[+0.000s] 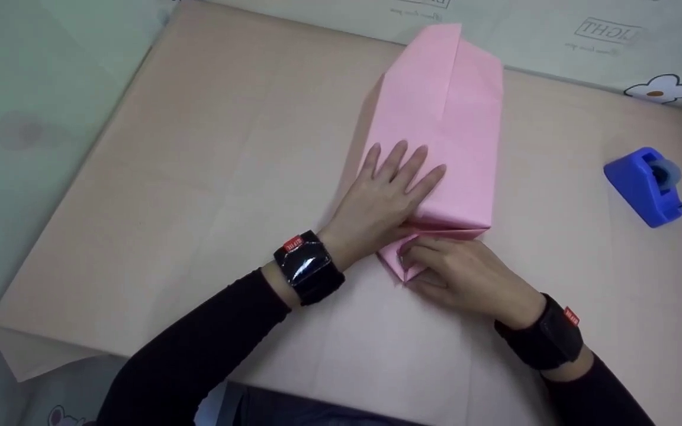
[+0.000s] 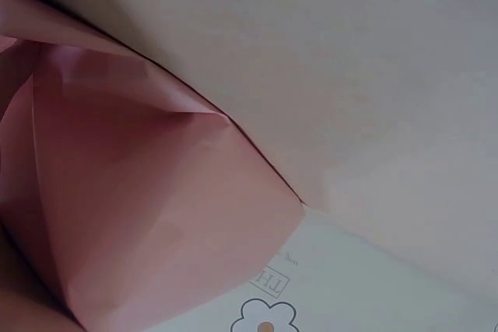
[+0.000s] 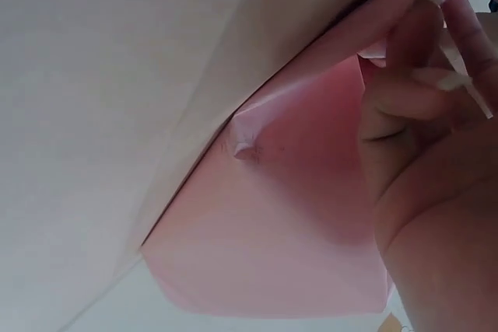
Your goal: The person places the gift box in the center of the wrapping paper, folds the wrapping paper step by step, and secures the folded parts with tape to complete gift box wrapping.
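Note:
A long parcel wrapped in pink paper (image 1: 471, 148) lies across the table, its far end sticking up in a pointed, unsealed fold. My left hand (image 1: 376, 201) rests palm down on the parcel's near part, fingers spread and straight. At the near end, my right hand (image 1: 465, 272) has its fingers curled at a folded paper flap (image 1: 393, 255) and pinches it. The right wrist view shows the right hand (image 3: 428, 153) bent at the paper's edge, with the pink paper (image 3: 296, 246) bulging beside it. Pink paper (image 2: 171, 215) fills much of the left wrist view.
A blue tape dispenser (image 1: 643, 183) with a roll of tape stands to the right of the parcel. Brown paper (image 1: 199, 148) covers the table and hangs past its front left corner. Beyond it lies pale printed sheeting (image 1: 554, 29).

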Demonstrator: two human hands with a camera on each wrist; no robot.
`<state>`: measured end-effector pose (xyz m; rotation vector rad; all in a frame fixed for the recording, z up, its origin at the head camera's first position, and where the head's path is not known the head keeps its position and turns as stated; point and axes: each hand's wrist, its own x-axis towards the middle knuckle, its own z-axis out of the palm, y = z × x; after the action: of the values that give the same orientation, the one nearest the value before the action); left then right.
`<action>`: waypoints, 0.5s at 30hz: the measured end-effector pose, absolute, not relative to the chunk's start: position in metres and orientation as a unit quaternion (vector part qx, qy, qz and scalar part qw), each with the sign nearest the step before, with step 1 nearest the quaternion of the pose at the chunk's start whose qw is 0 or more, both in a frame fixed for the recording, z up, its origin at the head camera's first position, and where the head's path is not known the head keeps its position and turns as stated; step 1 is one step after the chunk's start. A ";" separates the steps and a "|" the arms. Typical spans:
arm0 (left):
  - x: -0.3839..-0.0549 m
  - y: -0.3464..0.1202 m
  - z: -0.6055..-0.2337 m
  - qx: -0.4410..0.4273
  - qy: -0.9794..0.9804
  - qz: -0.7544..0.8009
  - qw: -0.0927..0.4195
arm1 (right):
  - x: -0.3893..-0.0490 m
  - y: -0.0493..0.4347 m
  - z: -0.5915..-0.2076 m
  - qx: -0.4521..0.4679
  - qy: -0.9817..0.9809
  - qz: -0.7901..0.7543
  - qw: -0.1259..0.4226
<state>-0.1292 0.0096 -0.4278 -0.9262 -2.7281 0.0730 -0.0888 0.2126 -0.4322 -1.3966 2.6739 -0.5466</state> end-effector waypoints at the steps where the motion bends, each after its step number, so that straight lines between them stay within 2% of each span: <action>1: -0.129 0.009 -0.428 -0.318 -0.939 0.027 0.129 | -0.089 0.212 -0.432 -0.456 0.872 -0.177 0.035; 15: -0.132 0.013 -0.430 -0.313 -0.939 0.032 0.138 | -0.085 0.207 -0.435 -0.504 0.844 -0.181 -0.017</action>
<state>-0.1319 0.0134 -0.4300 -0.9054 -2.7153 0.0920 -0.0847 0.2070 -0.4353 -1.6012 2.6816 -0.5737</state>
